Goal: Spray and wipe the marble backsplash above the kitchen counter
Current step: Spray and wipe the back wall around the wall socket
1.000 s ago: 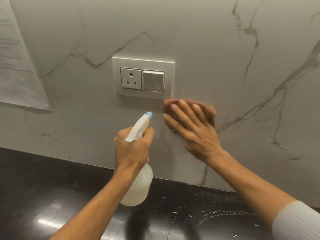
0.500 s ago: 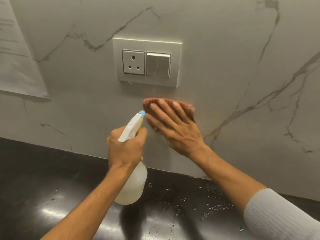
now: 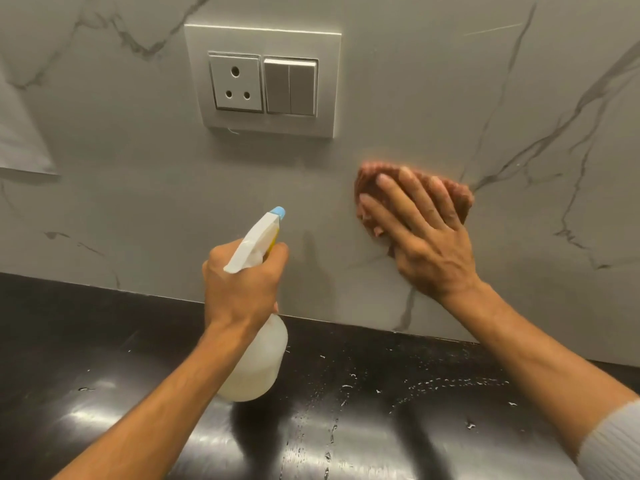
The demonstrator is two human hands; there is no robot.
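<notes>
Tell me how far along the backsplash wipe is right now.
Spraying looks done at least once: droplets speckle the black counter below. In hand: the right hand presses a reddish cloth flat on the marble backsplash, lower right of the socket plate; the left hand holds the spray bottle ready. How much marble is left cannot be judged.

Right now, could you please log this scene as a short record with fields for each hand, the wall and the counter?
left hand: grips spray bottle, nozzle toward the wall
right hand: flat on a reddish cloth, pressing it to the backsplash
socket and switch plate: above and left of the cloth, apart from it
counter: black, glossy, scattered droplets
paper sheet: on the wall, far left
</notes>
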